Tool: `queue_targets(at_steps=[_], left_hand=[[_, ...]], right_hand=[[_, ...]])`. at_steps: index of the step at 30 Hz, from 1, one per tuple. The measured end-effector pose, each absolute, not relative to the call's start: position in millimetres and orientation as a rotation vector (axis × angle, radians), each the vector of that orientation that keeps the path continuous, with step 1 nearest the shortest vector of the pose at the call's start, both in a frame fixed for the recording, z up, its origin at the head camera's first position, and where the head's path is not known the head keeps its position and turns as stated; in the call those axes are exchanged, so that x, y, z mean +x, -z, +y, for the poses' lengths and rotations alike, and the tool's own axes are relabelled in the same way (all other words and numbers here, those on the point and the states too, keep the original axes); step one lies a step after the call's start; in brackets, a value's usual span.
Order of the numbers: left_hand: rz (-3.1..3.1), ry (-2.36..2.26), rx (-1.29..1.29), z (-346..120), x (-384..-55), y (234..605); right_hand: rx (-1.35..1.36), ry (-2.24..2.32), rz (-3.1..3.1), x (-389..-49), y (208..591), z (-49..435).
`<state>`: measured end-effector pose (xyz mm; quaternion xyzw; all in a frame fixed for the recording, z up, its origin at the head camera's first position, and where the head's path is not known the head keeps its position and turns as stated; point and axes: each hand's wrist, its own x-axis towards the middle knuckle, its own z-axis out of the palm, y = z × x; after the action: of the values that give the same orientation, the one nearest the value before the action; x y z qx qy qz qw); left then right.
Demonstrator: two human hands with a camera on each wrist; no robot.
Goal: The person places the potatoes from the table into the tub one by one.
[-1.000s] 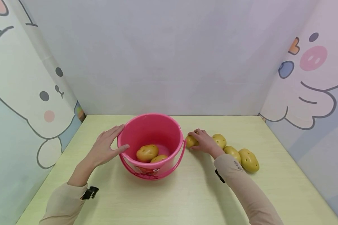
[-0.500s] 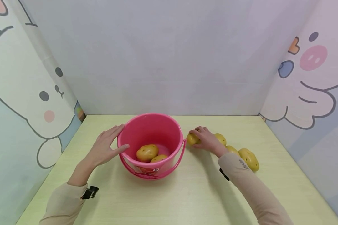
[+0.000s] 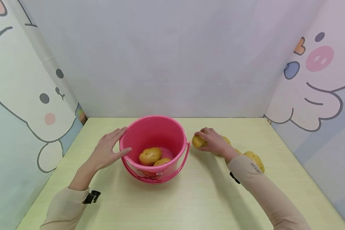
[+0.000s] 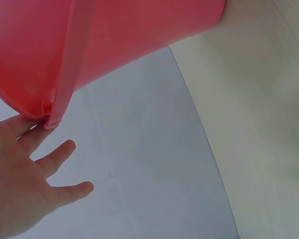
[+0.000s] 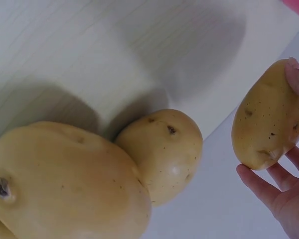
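A pink bucket (image 3: 153,127) stands on the table with two potatoes inside, one whole in view (image 3: 150,156) and one partly hidden by the front rim. My left hand (image 3: 106,153) rests against the bucket's left rim, its thumb reaching over the edge; in the left wrist view the outer fingers (image 4: 60,157) are straight and spread. To the right of the bucket, my right hand (image 3: 217,143) grips a yellow potato (image 5: 269,114) between thumb and fingers, and the right wrist view shows it raised above the table.
Several more potatoes lie right of the bucket, partly covered by the right hand and sleeve; one large potato (image 3: 256,159) is outermost. The bucket's handle (image 3: 185,161) hangs down in front. Walls with cartoon drawings enclose the pale table (image 3: 161,207).
My right hand, holding the potato, has shifted slightly right and up in the head view, covering more of the potatoes behind it. My left hand and the bucket stay where they were.
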<state>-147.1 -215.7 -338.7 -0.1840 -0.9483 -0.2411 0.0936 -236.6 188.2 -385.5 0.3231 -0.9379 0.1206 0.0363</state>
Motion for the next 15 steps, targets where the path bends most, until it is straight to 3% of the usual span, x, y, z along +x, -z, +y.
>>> queue_targets(at_steps=[15], left_hand=[[-2.806, 0.705, -0.555, -216, -148, 339]], right_hand=[[1.038, -0.314, -2.859, -226, 372, 193]])
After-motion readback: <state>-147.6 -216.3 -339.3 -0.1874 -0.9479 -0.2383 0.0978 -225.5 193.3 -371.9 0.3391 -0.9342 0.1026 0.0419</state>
